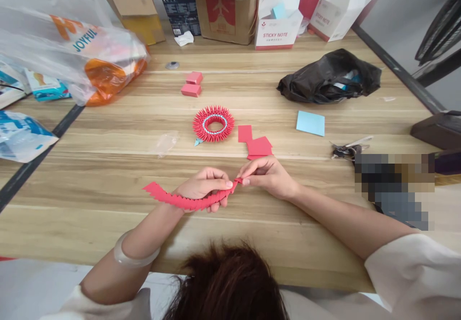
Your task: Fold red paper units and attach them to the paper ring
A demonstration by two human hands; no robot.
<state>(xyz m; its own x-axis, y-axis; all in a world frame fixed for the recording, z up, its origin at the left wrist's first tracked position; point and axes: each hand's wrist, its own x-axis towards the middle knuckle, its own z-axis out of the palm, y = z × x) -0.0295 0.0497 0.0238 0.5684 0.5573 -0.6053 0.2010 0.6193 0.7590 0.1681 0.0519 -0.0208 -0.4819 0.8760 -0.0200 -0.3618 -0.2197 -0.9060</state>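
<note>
My left hand [207, 188] is closed on a curved red chain of folded paper pieces [180, 202], whose free end trails off to the left over my wrist. At the chain's right end, my right hand [266, 176] pinches a small folded red paper piece [238, 180]. It meets or nearly touches the chain's tip; I cannot tell whether it is joined. Just beyond my hands lie flat red paper sheets [260, 146]. A red paper ring [201, 124] with spiky folded points and a light blue band inside rests farther back on the table.
Two small red paper stacks [190, 90] lie behind the ring. To the right are a blue paper pad [310, 123], a black plastic bag [329, 77] and keys [344, 151]. A large plastic bag [108, 65] stands left; cardboard boxes [226, 17] line the back of the wooden table [90, 181].
</note>
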